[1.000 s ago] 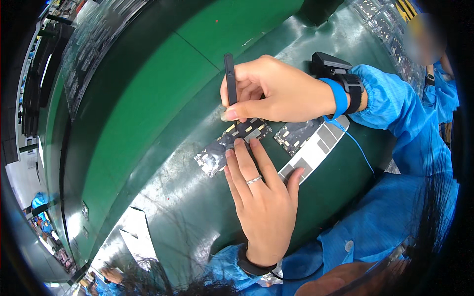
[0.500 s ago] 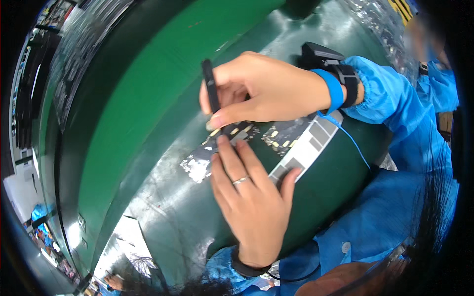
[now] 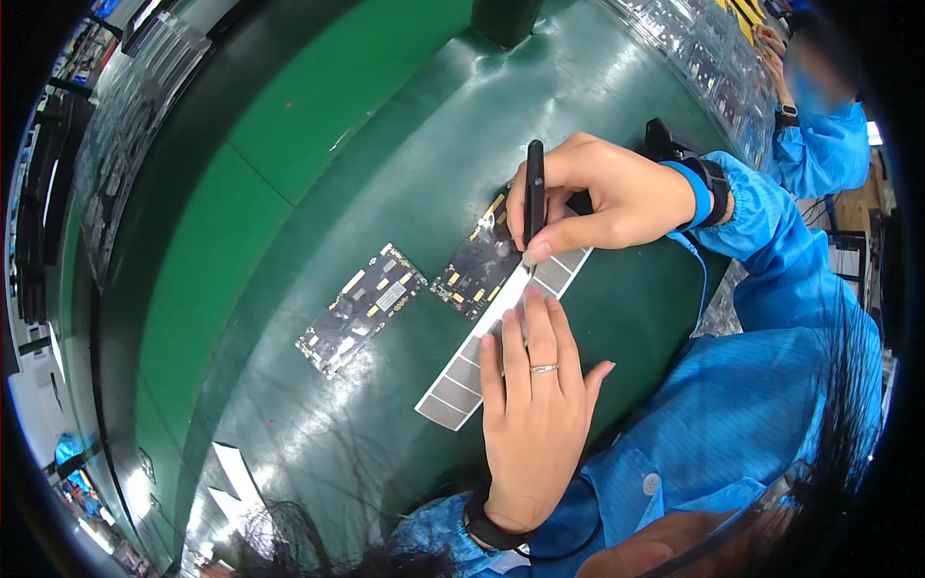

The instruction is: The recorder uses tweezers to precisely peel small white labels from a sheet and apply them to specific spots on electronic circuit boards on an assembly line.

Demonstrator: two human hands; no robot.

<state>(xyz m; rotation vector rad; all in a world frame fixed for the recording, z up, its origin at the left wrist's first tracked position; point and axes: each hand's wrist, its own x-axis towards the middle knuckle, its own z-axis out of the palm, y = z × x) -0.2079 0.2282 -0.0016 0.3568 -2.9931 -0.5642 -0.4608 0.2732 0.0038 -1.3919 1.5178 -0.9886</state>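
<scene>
On the green counter [image 3: 318, 135], two circuit boards lie side by side: one [image 3: 359, 307] alone to the left, the other [image 3: 480, 264] touching a long white strip [image 3: 501, 332] of grey rectangular labels that runs diagonally toward me. Trays [image 3: 694, 48] of small parts line the counter's far right edge; what they hold is too small to tell. My right hand [image 3: 617, 197] comes in from the right, its fingers [image 3: 568, 236] closed around black tweezers [image 3: 534, 197], held nearly upright with the tip down at the strip's upper end, just beside the second board. My left hand [image 3: 535, 414] lies flat, palm down, fingers [image 3: 538, 323] straight and together, pressing on the strip; it grips nothing. A ring shows on one finger. A blue band and black wrist strap [image 3: 708, 178] circle my right wrist, above a blue sleeve [image 3: 771, 241]. Another person in blue [image 3: 819, 144] works at far right.
</scene>
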